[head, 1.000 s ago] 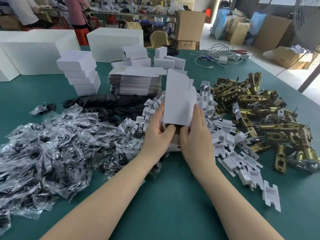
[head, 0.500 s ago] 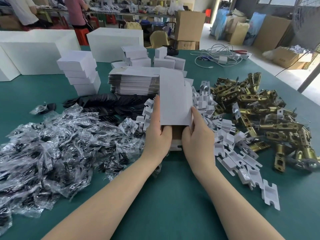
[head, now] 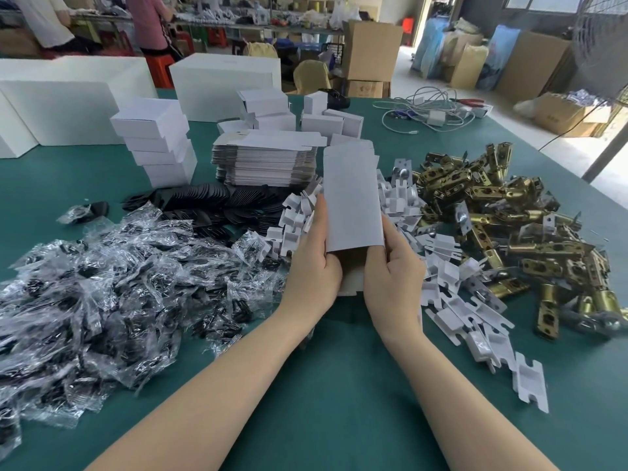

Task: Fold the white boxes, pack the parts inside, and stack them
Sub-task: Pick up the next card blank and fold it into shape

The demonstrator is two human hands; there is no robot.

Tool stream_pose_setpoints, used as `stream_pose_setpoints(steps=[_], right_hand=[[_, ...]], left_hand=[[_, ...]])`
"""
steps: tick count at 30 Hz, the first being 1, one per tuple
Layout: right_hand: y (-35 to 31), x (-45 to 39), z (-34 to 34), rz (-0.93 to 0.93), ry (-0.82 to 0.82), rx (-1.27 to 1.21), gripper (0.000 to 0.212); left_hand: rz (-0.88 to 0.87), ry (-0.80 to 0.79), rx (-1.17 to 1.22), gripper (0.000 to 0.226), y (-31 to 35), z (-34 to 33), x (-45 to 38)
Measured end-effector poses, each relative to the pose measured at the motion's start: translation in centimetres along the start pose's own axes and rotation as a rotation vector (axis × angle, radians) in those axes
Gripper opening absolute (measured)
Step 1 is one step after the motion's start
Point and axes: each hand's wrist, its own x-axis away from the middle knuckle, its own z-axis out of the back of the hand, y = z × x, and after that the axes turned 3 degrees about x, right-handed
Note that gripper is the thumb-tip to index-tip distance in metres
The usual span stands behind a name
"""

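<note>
Box blank is held up off the table, near the middle of it, opened into a white sleeve. Its long axis runs away from the person toward the far edge, the open near end facing back, brown inside just showing between the hands. It is gripped low, at that near end: the left hand is curled round the left wall, the right hand round the right wall, thumbs toward the opening. So the bulk of the sleeve lies beyond the grip, pointing up and away. Both hands are equally near; the near flaps, judged the next thing to be tucked, sit right between the palms and are partly hidden.

Just behind the sleeve, the stack of flat blanks is seen; white inserts are heaped beside the right hand, brass latches toward the right edge. Bagged parts are spread toward the left edge, black plates beyond them, finished boxes stacked farther back.
</note>
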Motion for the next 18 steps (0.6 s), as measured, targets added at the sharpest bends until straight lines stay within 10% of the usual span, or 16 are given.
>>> stream_pose_setpoints(steps=[11, 18], right_hand=[[0.3, -1.3, 1.0, -0.071, -0.035, -0.161, 0.031], [0.3, -1.6, 1.6, -0.083, -0.194, -0.218, 0.034]], left_hand=[[-0.04, -0.382, 0.05, 0.076, 1.6, 1.6, -1.8], [0.251, 0.027, 0.371, 0.042, 1.7, 3.3, -2.7]])
